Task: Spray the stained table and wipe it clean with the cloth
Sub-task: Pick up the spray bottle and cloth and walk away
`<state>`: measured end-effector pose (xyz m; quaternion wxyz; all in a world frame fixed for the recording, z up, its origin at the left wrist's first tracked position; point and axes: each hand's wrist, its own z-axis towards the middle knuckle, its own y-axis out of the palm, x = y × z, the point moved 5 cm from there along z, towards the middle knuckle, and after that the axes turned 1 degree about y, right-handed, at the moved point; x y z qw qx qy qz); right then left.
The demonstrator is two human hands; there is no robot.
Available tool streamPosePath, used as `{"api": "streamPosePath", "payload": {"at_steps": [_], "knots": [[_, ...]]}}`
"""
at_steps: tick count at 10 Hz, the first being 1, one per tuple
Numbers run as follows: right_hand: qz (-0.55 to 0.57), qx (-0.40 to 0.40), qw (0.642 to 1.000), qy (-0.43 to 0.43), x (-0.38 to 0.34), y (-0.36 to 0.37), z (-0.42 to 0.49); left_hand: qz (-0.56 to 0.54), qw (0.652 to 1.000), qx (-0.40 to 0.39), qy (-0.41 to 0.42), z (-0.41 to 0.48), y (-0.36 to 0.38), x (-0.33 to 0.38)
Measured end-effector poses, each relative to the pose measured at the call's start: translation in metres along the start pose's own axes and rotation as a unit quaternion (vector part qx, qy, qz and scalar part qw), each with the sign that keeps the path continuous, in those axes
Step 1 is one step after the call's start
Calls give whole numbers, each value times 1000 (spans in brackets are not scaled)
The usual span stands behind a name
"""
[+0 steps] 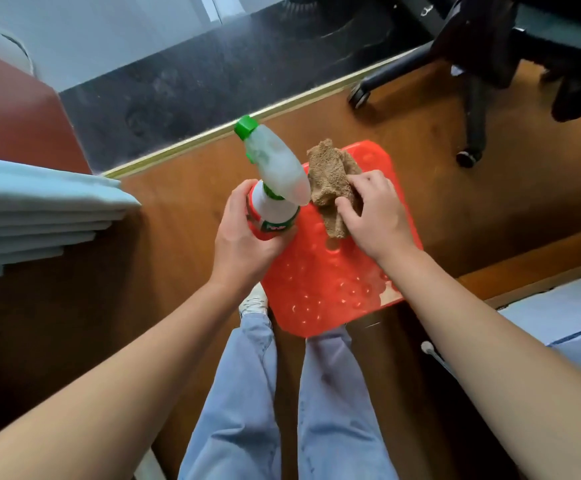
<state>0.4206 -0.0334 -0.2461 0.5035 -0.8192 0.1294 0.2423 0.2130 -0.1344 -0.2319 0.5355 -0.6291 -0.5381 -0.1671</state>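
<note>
We record a small red table (327,289), its top beaded with droplets, on a brown wooden floor (178,237). An office chair (472,81) stands well apart. The left hand (244,237) wraps its fingers round the spray bottle (275,168) at the table's left edge. The right hand (375,209) has its fingers curled, pinching the brown cloth (327,174) on the table's far end.

Your left hand (244,237) grips the spray bottle (275,181); your right hand (374,213) pinches the brown cloth (329,181) on the red table (323,289)

Premises read as an office. A black office chair (474,98) on castors stands on brown wood floor (185,209), beside a dark stone strip (178,98) with brass trim (213,133).
</note>
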Motion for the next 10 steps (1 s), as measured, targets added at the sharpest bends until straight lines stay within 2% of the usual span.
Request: {"api": "streamPosePath", "payload": {"at_steps": [4, 6, 8, 9, 10], "knots": [[-3, 20, 1000, 14, 3, -8, -23, 37, 998, -55, 4, -10, -8, 1], [-36, 57, 995, 68, 22, -13, -37, 37, 999, -18, -9, -14, -4, -2], [-36, 23, 999, 28, 17, -16, -50, 41, 999, 2, -27, -25, 4, -6], [-53, -54, 997, 5, 15, -8, -57, 76, 995, -8, -62, -39, 5, -15], [-75, -135, 988, 21, 18, -9, -56, 137, 987, -25, -81, -64, -2, -21]]}}
